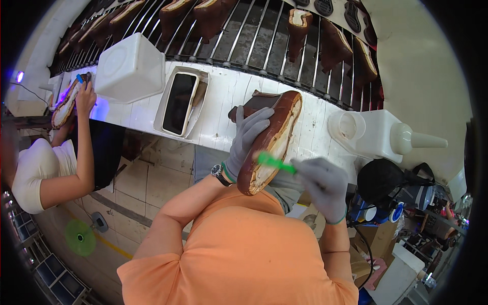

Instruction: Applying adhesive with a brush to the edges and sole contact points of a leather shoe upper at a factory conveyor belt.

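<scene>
A brown leather shoe upper (292,104) is tilted up over the near edge of the white bench, its pale underside facing right. My left hand (247,140), in a grey glove, grips it around the side. In my gloved right hand (324,185) is a green-handled brush (274,161), its head against the shoe's pale bottom near the toe end. The right hand is somewhat blurred, with the fingers closed round the handle. Whether the bristles are wet cannot be seen.
Behind the white bench (223,91) runs a roller conveyor (244,40) carrying several shoe uppers. A phone (179,104) lies in a tray beside a white square container (131,66). A white bottle (381,134) lies at right. At left, a co-worker's hand (85,96) holds another shoe.
</scene>
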### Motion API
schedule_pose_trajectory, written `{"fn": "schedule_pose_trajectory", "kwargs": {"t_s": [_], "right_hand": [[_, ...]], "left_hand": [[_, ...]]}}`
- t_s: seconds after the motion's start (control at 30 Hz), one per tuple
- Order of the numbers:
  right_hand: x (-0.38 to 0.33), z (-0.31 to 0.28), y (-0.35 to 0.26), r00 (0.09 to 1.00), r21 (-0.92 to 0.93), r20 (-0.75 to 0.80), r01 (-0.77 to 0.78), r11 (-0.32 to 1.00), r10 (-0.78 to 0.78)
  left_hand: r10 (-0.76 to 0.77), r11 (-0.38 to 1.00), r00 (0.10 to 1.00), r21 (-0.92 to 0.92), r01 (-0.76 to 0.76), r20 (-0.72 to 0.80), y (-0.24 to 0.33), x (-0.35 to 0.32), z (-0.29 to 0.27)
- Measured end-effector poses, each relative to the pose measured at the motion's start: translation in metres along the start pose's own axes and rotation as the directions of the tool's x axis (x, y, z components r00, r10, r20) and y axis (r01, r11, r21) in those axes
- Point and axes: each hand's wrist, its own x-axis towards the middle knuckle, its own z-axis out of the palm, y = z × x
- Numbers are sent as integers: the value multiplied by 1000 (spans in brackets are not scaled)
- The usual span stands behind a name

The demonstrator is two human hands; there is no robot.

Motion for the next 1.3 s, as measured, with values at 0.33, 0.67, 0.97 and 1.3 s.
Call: {"fn": "schedule_pose_trajectory", "kwargs": {"t_s": [0.33, 0.67, 0.97, 1.3], "right_hand": [[7, 2, 4, 932, 329, -29, -332, 884, 361], [13, -3, -9, 963, 259, -135, -191, 947, 232], [20, -28, -22, 959, -123, -123, 242, 962, -257], [42, -36, 1, 945, 107, -325, 74, 992, -35]], "left_hand": [[-641, 393, 690, -627, 672, 338, 14, 16, -8], [-159, 982, 945, -48, 180, 285, 22, 56, -18], [-64, 945, 857, -244, 216, 511, 47, 108, -54], [-58, 854, 624, -286, 436, 779, 16, 137, -54]]}}
